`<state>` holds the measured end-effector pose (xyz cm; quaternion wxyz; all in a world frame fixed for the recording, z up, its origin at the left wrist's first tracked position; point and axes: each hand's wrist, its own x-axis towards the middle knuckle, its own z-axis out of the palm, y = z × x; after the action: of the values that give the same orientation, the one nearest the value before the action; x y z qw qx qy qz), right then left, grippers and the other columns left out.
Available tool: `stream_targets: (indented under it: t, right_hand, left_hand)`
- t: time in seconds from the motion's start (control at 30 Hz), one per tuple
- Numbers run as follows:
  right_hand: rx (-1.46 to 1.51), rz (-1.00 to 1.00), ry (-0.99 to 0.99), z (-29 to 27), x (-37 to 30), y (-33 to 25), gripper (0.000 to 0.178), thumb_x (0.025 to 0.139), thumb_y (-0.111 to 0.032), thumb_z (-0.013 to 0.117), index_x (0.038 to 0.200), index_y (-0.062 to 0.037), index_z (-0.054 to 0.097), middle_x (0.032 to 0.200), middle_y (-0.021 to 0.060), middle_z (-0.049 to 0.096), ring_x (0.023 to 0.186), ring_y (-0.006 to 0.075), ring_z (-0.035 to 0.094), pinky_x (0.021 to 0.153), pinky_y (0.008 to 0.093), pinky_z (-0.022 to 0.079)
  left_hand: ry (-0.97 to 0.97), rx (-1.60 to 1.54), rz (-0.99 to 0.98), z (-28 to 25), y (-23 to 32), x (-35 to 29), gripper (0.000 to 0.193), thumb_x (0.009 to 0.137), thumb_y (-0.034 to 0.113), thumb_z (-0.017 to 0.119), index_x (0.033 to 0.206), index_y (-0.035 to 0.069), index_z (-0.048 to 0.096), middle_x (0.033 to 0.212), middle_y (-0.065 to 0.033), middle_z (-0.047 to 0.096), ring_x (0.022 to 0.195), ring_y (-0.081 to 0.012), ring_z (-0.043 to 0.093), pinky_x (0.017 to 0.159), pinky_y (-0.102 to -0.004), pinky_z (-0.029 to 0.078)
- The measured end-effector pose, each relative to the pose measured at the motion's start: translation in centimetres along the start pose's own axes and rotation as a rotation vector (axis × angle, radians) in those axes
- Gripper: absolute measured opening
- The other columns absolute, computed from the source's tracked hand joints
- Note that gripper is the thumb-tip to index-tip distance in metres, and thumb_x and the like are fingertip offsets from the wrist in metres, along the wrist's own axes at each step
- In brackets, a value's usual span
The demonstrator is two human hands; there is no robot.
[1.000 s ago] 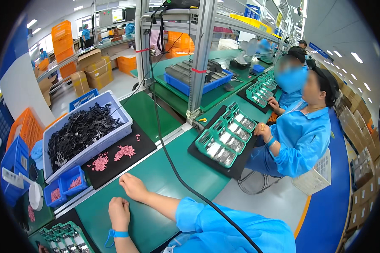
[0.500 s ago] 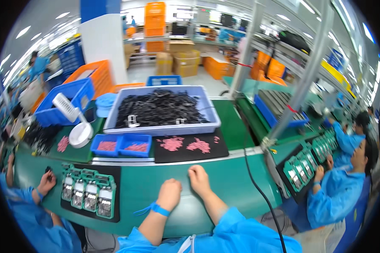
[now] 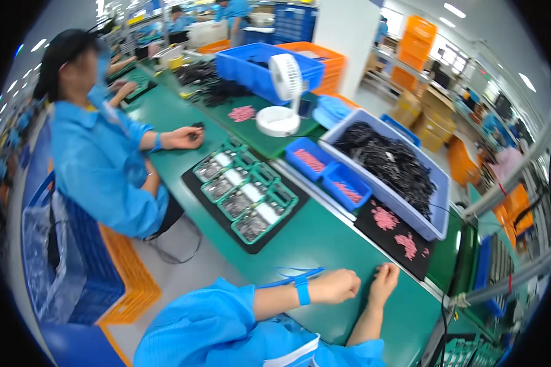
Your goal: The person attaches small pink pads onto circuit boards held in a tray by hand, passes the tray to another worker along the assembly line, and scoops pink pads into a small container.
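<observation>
My left hand [image 3: 337,286] rests on the green table [image 3: 226,257], fingers curled into a loose fist. A blue wrist strap [image 3: 302,289] with a loose blue band is around that wrist. My right hand [image 3: 384,282] lies just right of it, also curled closed, near the black mat [image 3: 381,237] that bears small pink pieces [image 3: 385,218]. I see nothing in either hand. To the left, a green fixture frame [image 3: 281,191] holding several metallic and white parts lies on another black mat [image 3: 256,246], apart from both hands.
Two small blue bins [image 3: 328,187] of pink pieces stand beside a large pale tub [image 3: 436,227] full of black strips. Behind are a white fan [image 3: 278,121] and a blue crate [image 3: 236,61]. At left, a co-worker [image 3: 98,165] in blue holds a small black thing over the table.
The view has swung to the left and tilted, so the co-worker and the fixture now show nearer the middle. My hands stay curled on the table, close together.
</observation>
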<state>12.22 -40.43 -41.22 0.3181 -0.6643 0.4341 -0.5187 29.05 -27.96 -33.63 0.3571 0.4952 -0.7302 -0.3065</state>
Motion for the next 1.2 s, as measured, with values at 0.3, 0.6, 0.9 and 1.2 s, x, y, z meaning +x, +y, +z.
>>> stream_targets:
  t: [0.3,0.6,0.9,1.2]
  right_hand:
    - [0.574,0.547,-0.697,8.8,-5.6,-11.2,0.011,0.095,-0.011,0.051,0.097,-0.0012,0.054,0.109,0.0116,0.057,0.093,0.0198,0.061,0.074,0.0322,0.053]
    - [0.608,0.547,-0.923,18.7,-9.2,-12.3,0.010,0.093,-0.010,0.054,0.097,-0.0013,0.054,0.113,0.0099,0.053,0.097,0.0156,0.055,0.081,0.0315,0.052]
    - [0.612,0.632,-0.755,16.4,-8.2,-11.5,0.005,0.091,-0.013,0.058,0.094,-0.0093,0.055,0.091,0.0005,0.055,0.086,0.0138,0.053,0.079,0.0404,0.048]
    - [0.167,0.454,-0.656,2.5,-0.4,-3.7,0.014,0.091,-0.026,0.056,0.095,-0.0119,0.056,0.094,-0.0006,0.062,0.086,0.0104,0.056,0.066,0.0262,0.041]
  left_hand:
    - [0.648,0.059,-0.147,-17.9,0.9,-16.1,0.009,0.080,0.013,0.065,0.082,0.005,0.061,0.090,-0.0088,0.061,0.086,-0.0237,0.059,0.077,-0.0346,0.048]
    - [0.797,0.090,-0.837,-34.0,-22.9,-24.9,0.029,0.072,0.029,0.074,0.092,0.008,0.073,0.086,-0.0093,0.071,0.076,-0.0171,0.063,0.075,-0.0333,0.050]
    - [0.671,-0.043,-0.735,-29.6,-18.6,-20.7,0.022,0.078,0.022,0.073,0.093,0.006,0.069,0.084,-0.0016,0.067,0.078,-0.0123,0.059,0.072,-0.0288,0.047]
    - [0.378,-0.681,-0.805,-15.5,-5.2,-27.1,0.020,0.086,0.021,0.067,0.095,0.004,0.063,0.089,-0.0038,0.064,0.081,-0.0126,0.062,0.074,-0.0270,0.051]
